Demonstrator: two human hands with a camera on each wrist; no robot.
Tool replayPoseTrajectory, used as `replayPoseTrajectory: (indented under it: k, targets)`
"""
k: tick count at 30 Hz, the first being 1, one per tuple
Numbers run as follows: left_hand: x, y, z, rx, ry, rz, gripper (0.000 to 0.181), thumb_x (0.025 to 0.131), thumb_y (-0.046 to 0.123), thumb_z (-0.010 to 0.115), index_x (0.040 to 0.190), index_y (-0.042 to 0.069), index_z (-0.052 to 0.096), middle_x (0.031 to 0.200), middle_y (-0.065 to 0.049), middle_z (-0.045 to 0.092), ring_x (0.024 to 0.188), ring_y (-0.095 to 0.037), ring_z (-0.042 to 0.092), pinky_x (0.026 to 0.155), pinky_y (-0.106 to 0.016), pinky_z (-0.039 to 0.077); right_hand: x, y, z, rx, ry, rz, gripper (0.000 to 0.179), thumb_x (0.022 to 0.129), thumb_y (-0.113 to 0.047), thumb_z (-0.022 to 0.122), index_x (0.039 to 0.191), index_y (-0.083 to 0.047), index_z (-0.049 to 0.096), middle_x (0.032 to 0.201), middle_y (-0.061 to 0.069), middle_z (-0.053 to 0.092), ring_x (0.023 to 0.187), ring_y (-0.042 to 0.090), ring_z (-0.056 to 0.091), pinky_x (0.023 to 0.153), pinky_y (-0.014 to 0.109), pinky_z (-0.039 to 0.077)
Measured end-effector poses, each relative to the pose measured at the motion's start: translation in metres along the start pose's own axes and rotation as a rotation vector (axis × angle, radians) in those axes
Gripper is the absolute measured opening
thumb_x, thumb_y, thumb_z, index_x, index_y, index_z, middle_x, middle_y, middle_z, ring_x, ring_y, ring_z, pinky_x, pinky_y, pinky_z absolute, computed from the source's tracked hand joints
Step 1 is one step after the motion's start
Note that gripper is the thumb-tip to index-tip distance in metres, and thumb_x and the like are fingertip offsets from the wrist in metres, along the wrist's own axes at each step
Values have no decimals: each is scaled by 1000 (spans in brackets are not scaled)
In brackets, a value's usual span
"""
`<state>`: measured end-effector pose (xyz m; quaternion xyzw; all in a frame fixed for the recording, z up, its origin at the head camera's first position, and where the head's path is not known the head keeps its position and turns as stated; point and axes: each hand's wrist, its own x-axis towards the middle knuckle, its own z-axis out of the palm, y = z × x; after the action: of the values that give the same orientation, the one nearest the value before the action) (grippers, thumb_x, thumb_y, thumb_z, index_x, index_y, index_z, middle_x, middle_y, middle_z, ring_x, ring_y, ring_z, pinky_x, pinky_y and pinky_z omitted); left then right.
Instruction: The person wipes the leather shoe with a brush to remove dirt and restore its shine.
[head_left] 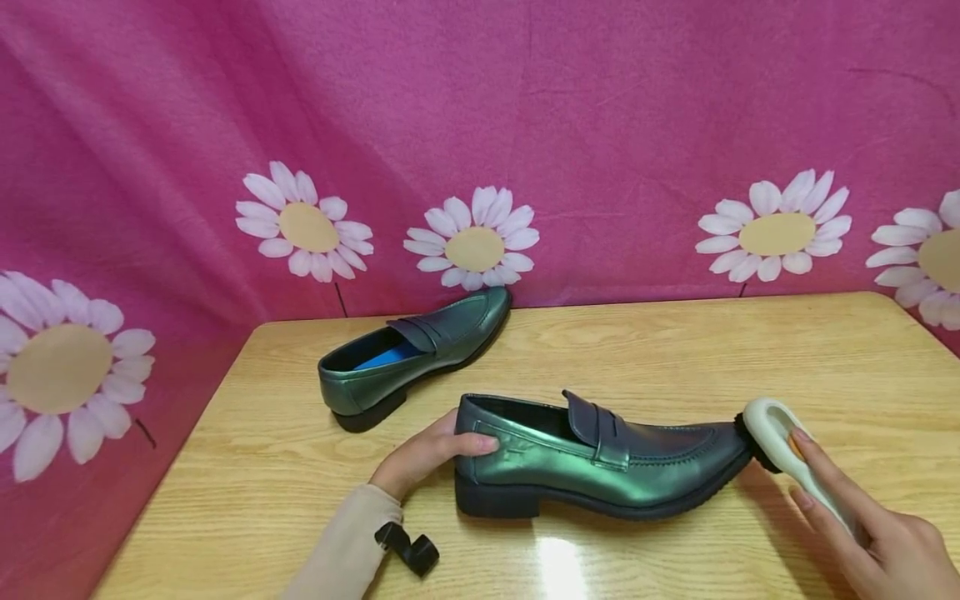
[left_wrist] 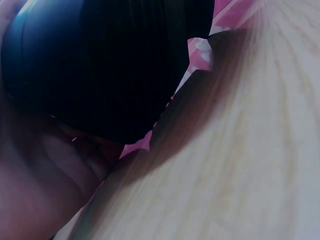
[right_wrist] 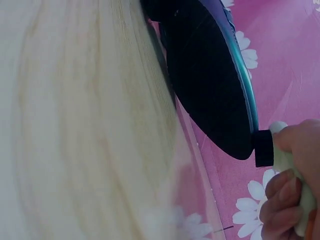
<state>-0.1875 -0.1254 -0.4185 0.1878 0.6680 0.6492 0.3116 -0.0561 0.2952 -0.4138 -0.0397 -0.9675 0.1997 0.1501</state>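
My left hand [head_left: 427, 454] grips the heel end of a dark green metallic loafer [head_left: 555, 467], thumb on its near side and the other fingers hidden behind. The shoe is held off the table, toe to the right; its dark sole [right_wrist: 210, 80] shows in the right wrist view. In my right hand [head_left: 892, 533] is a shoe brush with a cream looped handle [head_left: 768, 417], its black bristles [right_wrist: 264, 148] against the toe tip. The left wrist view has the dark heel [left_wrist: 100, 65] close above the table beside the left hand [left_wrist: 50, 175].
A matching loafer [head_left: 427, 342] with a blue insole stands at the back left of the wooden table [head_left: 675, 350]. Behind the table hangs a pink cloth [head_left: 600, 125] printed with white daisies. A black strap [head_left: 408, 548] sticks out from the left sleeve [head_left: 348, 542].
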Motion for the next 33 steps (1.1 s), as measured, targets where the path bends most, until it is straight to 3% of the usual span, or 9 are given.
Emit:
replayPoseTrajectory:
  k: [4,8,10,13,15,18,24,29,33]
  targets:
    - [0,0,0,5,6,-11,57,85,33,64,133,7,46,116,-9,60,105,-19,57,98,-34,40,-3,-3,0,14,23,-43,60,96,-24,60,150,-27,33,64,14,56,48,13,33,49,24,23]
    - [-1,1,-1,10,27,-22,56,85,33,64,132,8,46,117,-9,60,106,-19,56,98,-34,39,-6,-8,1,85,57,-173,64,90,-15,68,147,-26,41,91,23,68,52,4,37,50,18,24]
    - [-1,1,-2,8,29,-19,56,85,32,64,132,8,46,117,-9,60,106,-19,57,98,-34,39,-7,-12,2,128,65,-249,66,85,-9,72,144,-24,46,100,13,69,55,0,38,51,15,24]
    - [-1,1,-2,6,17,-12,56,85,32,64,132,7,46,116,-9,60,105,-19,57,98,-34,40,-9,-16,1,161,85,-319,67,80,-4,76,140,-21,52,91,-3,67,56,-2,38,52,14,24]
    - [-1,0,-1,6,3,-8,56,86,31,63,132,6,46,116,-9,60,105,-19,57,98,-34,40,-10,-17,0,145,101,-303,66,80,-7,76,140,-23,52,77,-10,60,53,-4,33,49,13,21]
    - [-1,1,0,14,10,-17,57,85,33,63,133,7,45,117,-8,60,106,-19,56,98,-34,39,-8,-14,-2,82,124,-242,63,85,-14,73,142,-27,49,59,-10,44,48,-2,26,46,17,18]
    - [1,0,2,12,-13,7,58,84,33,65,134,8,46,118,-9,59,107,-20,55,99,-35,39,-2,2,0,69,223,-159,52,97,-20,59,146,-27,43,42,-10,30,35,-5,17,37,19,17]
    - [2,-3,3,11,-53,33,62,83,34,66,135,8,45,120,-8,59,107,-19,55,99,-35,39,-5,5,-2,70,153,-96,58,95,-18,61,147,-29,40,48,0,48,35,-2,21,39,21,19]
    - [0,-3,2,24,-56,38,64,82,34,67,136,8,45,121,-9,58,108,-19,54,100,-35,39,-4,7,-2,93,157,-144,59,92,-15,65,146,-26,42,46,-6,44,34,-5,20,39,20,19]
